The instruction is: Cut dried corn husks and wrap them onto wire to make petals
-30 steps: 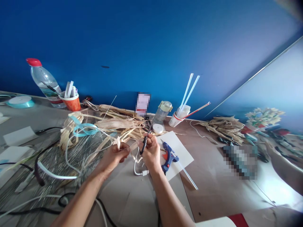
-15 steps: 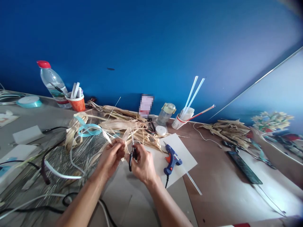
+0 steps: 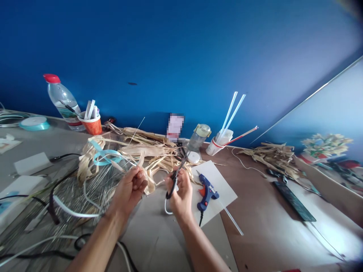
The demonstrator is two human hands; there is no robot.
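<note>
My left hand is closed, with thumb and fingertips pinching a pale piece of dried corn husk that sticks up above them. In my right hand is a pair of dark-handled scissors, blades pointing up and to the right, away from the husk. A gap lies between the two hands. Behind them spreads a heap of dried husks. Close to my right hand, a blue glue gun rests on a white sheet, its orange trigger facing left.
Thin wires, cables and light-blue ribbon clutter the left side. Along the wall stand a red-capped bottle, an orange cup, a jar and a cup of glue sticks. A phone lies at right.
The scissors have swung away from the husk, and my right hand has shifted right. My left hand has moved slightly left and down, still pinching the husk.
</note>
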